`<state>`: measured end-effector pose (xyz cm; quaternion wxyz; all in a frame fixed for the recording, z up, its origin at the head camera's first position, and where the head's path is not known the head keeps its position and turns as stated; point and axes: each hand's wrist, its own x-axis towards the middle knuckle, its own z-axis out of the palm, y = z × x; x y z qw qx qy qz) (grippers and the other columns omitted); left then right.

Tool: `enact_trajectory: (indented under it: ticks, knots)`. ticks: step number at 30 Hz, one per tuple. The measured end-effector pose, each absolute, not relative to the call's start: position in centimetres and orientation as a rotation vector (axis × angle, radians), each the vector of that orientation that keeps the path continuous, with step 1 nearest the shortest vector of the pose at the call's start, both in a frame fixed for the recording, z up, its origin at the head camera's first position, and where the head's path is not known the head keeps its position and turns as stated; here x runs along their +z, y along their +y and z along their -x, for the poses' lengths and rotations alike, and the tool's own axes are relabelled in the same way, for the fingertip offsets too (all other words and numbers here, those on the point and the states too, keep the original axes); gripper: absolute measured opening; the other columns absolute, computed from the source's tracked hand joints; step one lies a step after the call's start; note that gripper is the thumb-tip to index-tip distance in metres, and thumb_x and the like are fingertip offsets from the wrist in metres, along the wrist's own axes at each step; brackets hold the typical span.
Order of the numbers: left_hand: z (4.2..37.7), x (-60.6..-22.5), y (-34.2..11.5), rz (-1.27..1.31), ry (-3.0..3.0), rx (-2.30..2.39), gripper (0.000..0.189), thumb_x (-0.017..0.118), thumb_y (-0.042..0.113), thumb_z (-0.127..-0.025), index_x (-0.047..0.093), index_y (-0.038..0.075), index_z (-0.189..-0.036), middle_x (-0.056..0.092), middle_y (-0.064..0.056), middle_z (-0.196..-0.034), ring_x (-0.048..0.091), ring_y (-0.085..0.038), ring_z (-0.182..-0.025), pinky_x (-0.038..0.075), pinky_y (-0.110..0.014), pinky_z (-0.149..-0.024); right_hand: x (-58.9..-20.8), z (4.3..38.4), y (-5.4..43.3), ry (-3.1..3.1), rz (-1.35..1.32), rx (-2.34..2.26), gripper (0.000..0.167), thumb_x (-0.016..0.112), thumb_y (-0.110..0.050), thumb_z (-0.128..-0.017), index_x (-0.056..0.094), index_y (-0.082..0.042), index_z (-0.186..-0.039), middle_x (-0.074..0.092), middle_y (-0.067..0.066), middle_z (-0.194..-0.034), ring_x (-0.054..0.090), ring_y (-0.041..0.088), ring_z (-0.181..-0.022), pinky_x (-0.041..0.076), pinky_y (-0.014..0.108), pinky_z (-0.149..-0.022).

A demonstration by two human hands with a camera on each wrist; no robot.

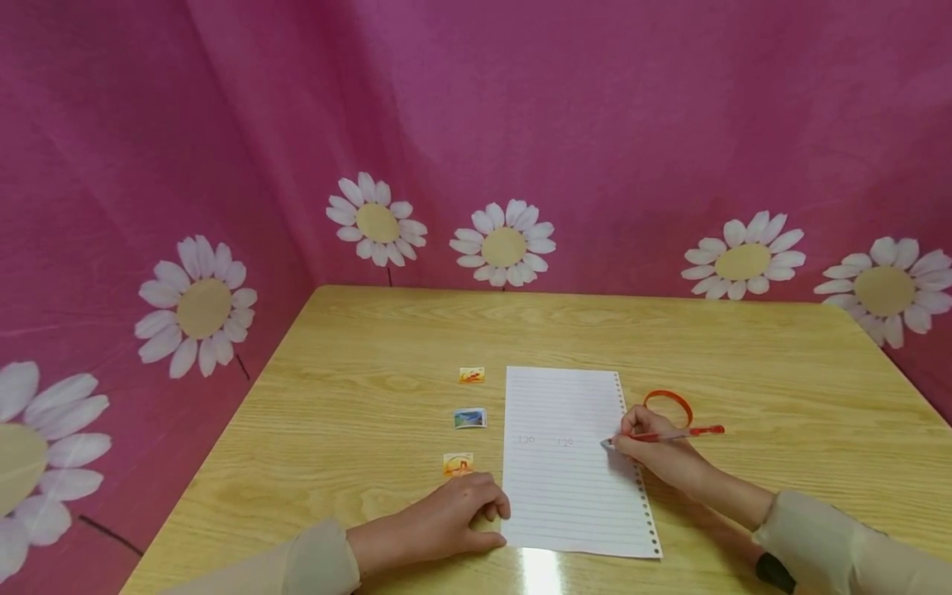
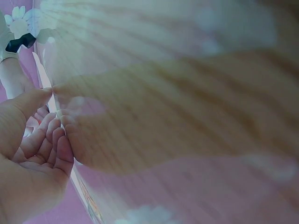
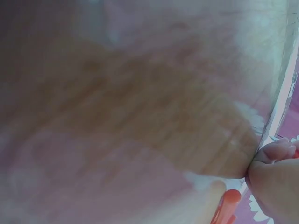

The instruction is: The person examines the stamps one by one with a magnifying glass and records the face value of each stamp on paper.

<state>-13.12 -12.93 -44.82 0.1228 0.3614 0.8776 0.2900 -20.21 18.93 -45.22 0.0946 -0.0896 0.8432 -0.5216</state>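
A sheet of lined white paper (image 1: 565, 504) with punched holes down its right side lies on the table. Two short pieces of red writing, which look like "120", stand on it. My right hand (image 1: 669, 459) pinches a pen (image 1: 702, 430) with a red end, its tip at the paper near the right edge. In the right wrist view the pen's red end (image 3: 229, 203) shows below the hand (image 3: 275, 179). Loosely bent, my left hand (image 1: 454, 512) rests on the table with fingertips at the paper's left edge; its palm side (image 2: 39, 163) appears in the left wrist view.
Left of the paper, three small stamps lie in a column: a yellow one (image 1: 472, 376), a blue one (image 1: 470, 418) and another yellow one (image 1: 458, 464) close to my left hand. A thin red ring (image 1: 669, 393) is beyond my right hand. Pink flowered cloth (image 1: 595, 124) surrounds the wooden table (image 1: 335, 397).
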Motion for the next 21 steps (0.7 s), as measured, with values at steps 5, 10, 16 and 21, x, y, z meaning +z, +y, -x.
enact_trajectory:
  ticks: [5,10,16,21]
  knots:
    - [13.11,-44.7,-12.87,-1.034,2.565,0.842,0.016,0.075,0.02,-0.087,0.064,0.014,-0.098,0.054,0.008,-0.087,0.044,0.005,-0.082,0.042,-0.01,-0.076,-45.3,20.22,18.97,2.515,0.313,-1.526,0.017,0.063,-0.003,-0.084,0.048,0.002,-0.09,0.047,-0.001,-0.076,0.043,0.003,-0.064,0.034,0.019,-0.055]
    - [13.09,-44.74,-12.85,-1.036,2.579,0.834,0.017,0.075,0.02,-0.086,0.064,0.014,-0.098,0.054,0.008,-0.087,0.043,0.005,-0.081,0.041,-0.01,-0.076,-45.3,20.26,18.94,2.534,0.328,-1.521,0.017,0.064,-0.003,-0.083,0.048,0.002,-0.089,0.045,-0.002,-0.076,0.04,0.003,-0.062,0.032,0.018,-0.053]
    - [13.15,-44.88,-12.83,-1.038,2.575,0.838,0.017,0.075,0.02,-0.086,0.064,0.014,-0.098,0.054,0.008,-0.087,0.043,0.005,-0.081,0.042,-0.01,-0.076,-45.25,20.0,18.83,2.542,0.262,-1.511,0.02,0.065,-0.008,-0.085,0.048,-0.001,-0.09,0.044,-0.004,-0.073,0.042,0.004,-0.065,0.034,0.02,-0.057]
    - [13.14,-44.87,-12.85,-1.032,2.564,0.838,0.017,0.075,0.02,-0.087,0.063,0.014,-0.098,0.053,0.008,-0.087,0.043,0.005,-0.081,0.042,-0.01,-0.075,-45.31,19.9,18.89,2.525,0.263,-1.513,0.021,0.066,-0.011,-0.088,0.047,-0.001,-0.092,0.044,-0.003,-0.074,0.044,0.005,-0.068,0.035,0.02,-0.061]
